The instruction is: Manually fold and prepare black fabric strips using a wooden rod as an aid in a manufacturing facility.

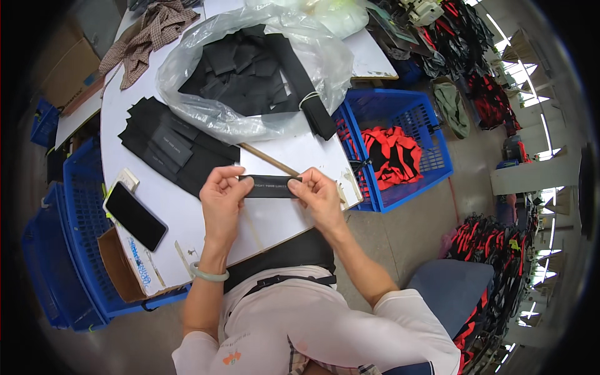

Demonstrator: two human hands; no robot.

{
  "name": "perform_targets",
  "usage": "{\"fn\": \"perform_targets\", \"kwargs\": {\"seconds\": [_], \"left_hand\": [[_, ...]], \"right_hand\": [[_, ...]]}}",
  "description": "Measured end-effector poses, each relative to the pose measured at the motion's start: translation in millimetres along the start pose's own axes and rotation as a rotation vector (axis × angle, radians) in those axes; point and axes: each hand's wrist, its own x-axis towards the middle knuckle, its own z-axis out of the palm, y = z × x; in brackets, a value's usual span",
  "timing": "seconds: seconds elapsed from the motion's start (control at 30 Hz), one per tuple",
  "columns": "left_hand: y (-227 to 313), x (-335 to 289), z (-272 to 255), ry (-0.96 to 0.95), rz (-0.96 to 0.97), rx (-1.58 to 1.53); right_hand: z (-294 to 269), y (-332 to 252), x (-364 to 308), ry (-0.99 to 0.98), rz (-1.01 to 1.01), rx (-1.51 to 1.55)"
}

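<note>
Between my two hands a short black fabric strip [270, 187] with pale lettering is held flat above the table's near edge. My left hand [224, 190] pinches its left end, thumb on top. The right end is gripped between the thumb and fingers of my right hand [317, 195]. Just beyond the strip a wooden stick [269, 159] lies slantwise on the white table [275, 222]. To the left, overlapping black fabric pieces [178, 147] are spread out in a stack. Farther back, a clear plastic bag [181, 65] lies open around many black fabric pieces [240, 72].
A black phone [136, 215] rests at the table's left edge, above a cardboard box [119, 265]. Blue crates stand left [94, 231] and right [409, 197], the right one holding red and black fabric [392, 156]. A checked cloth [150, 40] lies at the back left.
</note>
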Motion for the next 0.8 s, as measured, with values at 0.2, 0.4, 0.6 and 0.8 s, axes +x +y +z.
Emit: {"fn": "perform_targets", "kwargs": {"seconds": [0.2, 0.4, 0.6, 0.8], "left_hand": [[-15, 17, 45, -0.132, -0.073, -0.673], [-9, 39, 39, -0.06, -0.031, -0.53], [-25, 29, 59, -0.214, -0.107, -0.446], [-23, 40, 59, -0.228, -0.066, -0.345]], "right_hand": [[24, 1, 9, 0.054, 0.106, 0.464], [-33, -37, 98, 0.176, -0.239, -0.323], [-38, -34, 240, 0.38, -0.564, -1.011], [-16, -17, 256, 0.451, -0.757, -1.175]]}}
